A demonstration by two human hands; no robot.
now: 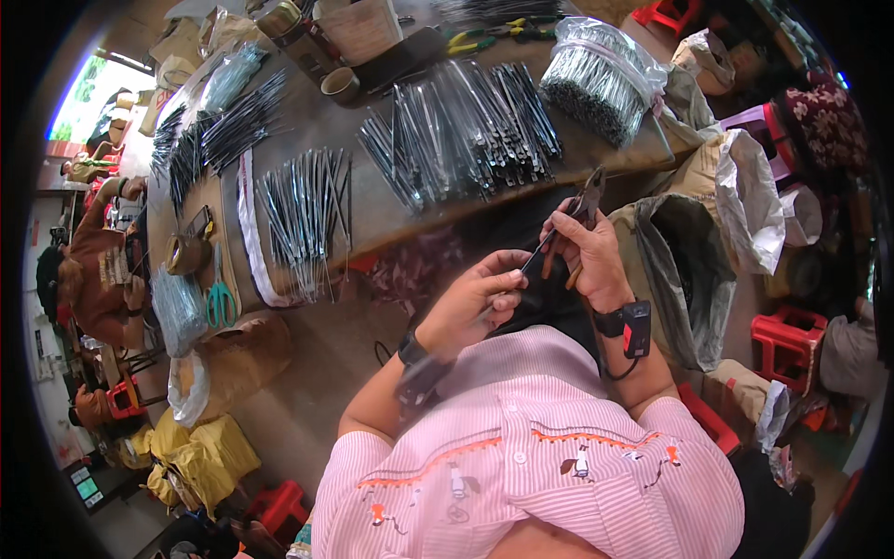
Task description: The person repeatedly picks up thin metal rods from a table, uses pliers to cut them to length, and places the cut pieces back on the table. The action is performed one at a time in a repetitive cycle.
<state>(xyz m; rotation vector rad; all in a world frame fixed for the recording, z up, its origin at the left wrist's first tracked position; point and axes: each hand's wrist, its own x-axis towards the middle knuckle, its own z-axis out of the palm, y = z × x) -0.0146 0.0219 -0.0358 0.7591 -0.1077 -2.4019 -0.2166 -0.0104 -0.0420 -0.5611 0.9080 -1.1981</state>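
Thin dark strip (pixel 532 262) is pinched in left grip (pixel 492 286), pliers (pixel 593 191) are held in right grip (pixel 596 252), bench (pixel 370 226) on the far side.

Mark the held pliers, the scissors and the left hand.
Held pliers (pixel 592 192): head view, on the metal head above the right hand (pixel 590 248).
Scissors (pixel 220 291): head view, at the top of the teal handles.
Left hand (pixel 480 293): head view, on the back of the hand.
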